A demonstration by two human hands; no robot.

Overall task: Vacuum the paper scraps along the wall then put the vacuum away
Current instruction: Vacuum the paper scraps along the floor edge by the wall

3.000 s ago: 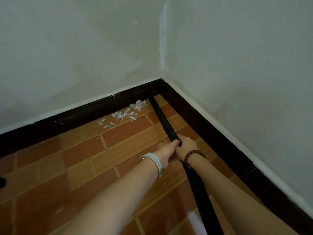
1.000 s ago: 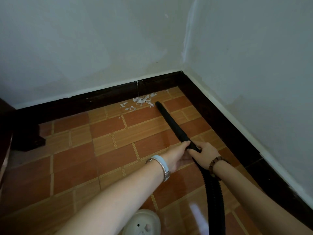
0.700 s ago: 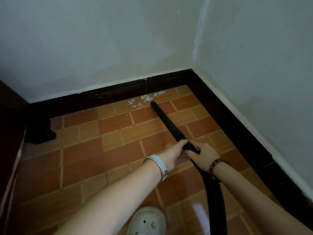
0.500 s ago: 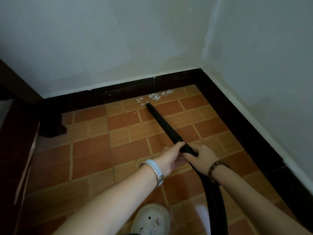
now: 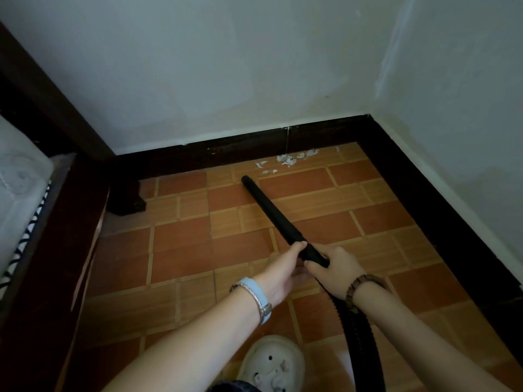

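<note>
The vacuum's tube (image 5: 271,213) is a plain, matte black, rigid pipe, round at its open mouth. It slants low across the tiled floor (image 5: 184,267) toward the far edge. At its near end it joins a ribbed black hose (image 5: 359,335) that runs back past the person's right forearm and out of view.

The left hand (image 5: 283,274) grasps the tube from the left side, thumb on top and fingers wrapped underneath. The right hand (image 5: 336,270) clasps it just behind, where tube meets hose. The two hands sit almost touching.

The paper scraps (image 5: 288,161) are small, torn white bits. They lie scattered in a loose strip along the far edge of the floor, against the dark baseboard (image 5: 243,148) and near the far right corner. The tube's mouth is near the leftmost bits but apart from them.

A pale blue watch band (image 5: 254,292) circles the left wrist, and a brown bead bracelet (image 5: 359,284) the right. A white perforated shoe (image 5: 271,363) shows at the near edge. A dark wooden bed frame (image 5: 56,222) with a mattress (image 5: 19,176) runs along the left edge.
</note>
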